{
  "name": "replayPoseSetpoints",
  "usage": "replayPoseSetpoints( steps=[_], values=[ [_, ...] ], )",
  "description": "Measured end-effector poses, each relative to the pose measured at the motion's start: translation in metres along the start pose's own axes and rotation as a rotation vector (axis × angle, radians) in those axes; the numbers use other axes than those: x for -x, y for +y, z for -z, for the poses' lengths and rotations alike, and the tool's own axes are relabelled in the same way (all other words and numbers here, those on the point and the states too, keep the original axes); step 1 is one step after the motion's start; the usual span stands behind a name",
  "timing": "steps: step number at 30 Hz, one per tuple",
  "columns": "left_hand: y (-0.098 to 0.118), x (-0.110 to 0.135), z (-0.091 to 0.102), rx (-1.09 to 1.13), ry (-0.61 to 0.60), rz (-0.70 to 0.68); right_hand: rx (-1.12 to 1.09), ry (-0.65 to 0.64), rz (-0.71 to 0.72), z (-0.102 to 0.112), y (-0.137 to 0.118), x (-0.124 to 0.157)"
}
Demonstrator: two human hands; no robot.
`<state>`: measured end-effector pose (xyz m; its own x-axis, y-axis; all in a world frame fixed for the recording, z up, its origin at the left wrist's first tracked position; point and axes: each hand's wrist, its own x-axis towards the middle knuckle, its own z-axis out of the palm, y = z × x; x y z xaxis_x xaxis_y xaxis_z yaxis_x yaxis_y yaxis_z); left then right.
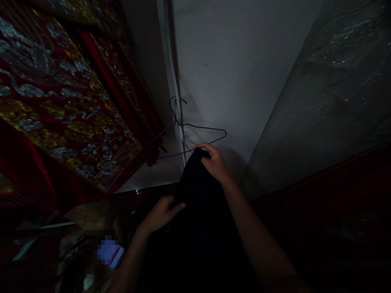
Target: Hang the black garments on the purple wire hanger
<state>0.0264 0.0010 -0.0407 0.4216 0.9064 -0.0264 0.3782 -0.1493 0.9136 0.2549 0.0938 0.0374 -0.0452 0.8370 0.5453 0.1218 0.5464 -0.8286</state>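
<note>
At frame centre the black garment (198, 219) hangs soft, limp and probably light, best held at its top edge, where the right hand (214, 162) has its grip closed on it beside the thin wire hanger (201, 127), while the left hand (161, 213) pinches its side lower down.

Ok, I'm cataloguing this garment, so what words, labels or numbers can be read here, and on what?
No text can be read.
The phone screen: lit but blurred, unreadable.
The embroidered cloth: red and gold patterns only, no letters.
The black garment in the left hand and right hand: no label visible.
The wire hanger: bare.
</note>
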Motion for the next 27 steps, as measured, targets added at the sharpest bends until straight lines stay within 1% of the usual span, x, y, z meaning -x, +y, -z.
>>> replayPoseSetpoints(
  steps=[1,2,5,6,8,11,12,14,16,18,19,21,24,26,27],
  values=[
    [0.004,0.001,0.004,-0.011,0.005,-0.005,0.003,0.016,-0.005,-0.004,0.007,-0.009],
    [0.008,0.002,0.009,-0.019,0.027,-0.012,0.006,-0.006,-0.039,-0.009,0.015,-0.016],
    [0.020,0.005,0.023,-0.034,0.082,-0.048,0.053,-0.116,-0.170,-0.023,0.041,-0.024],
    [0.021,0.006,0.029,-0.041,0.102,-0.059,0.092,-0.122,-0.183,-0.024,0.048,-0.024],
    [0.019,0.009,0.042,-0.075,0.161,-0.069,0.178,-0.086,-0.172,-0.021,0.056,-0.023],
    [0.007,0.015,0.069,-0.139,0.262,-0.018,0.253,-0.050,-0.176,-0.005,0.052,-0.019],
    [0.003,0.017,0.079,-0.164,0.267,0.021,0.263,-0.058,-0.173,0.001,0.048,-0.018],
    [-0.002,0.020,0.099,-0.236,0.235,0.073,0.278,-0.075,-0.152,0.010,0.038,-0.016],
    [0.002,0.019,0.118,-0.358,0.233,0.033,0.273,-0.086,-0.147,0.015,0.028,-0.014],
    [0.014,0.015,0.132,-0.471,0.331,-0.085,0.261,-0.069,-0.175,0.015,0.021,-0.013],
    [0.023,0.011,0.135,-0.504,0.390,-0.145,0.254,-0.060,-0.192,0.014,0.019,-0.013],
    [0.043,0.000,0.137,-0.511,0.475,-0.244,0.213,-0.056,-0.216,0.008,0.018,-0.011],
    [0.069,-0.023,0.127,-0.477,0.535,-0.366,0.108,-0.054,-0.241,-0.006,0.019,-0.003],
    [0.081,-0.039,0.120,-0.440,0.559,-0.424,0.059,-0.057,-0.243,-0.011,0.017,0.004],
    [0.085,-0.046,0.117,-0.418,0.557,-0.441,0.048,-0.079,-0.219,-0.011,0.016,0.008]
  ],
)
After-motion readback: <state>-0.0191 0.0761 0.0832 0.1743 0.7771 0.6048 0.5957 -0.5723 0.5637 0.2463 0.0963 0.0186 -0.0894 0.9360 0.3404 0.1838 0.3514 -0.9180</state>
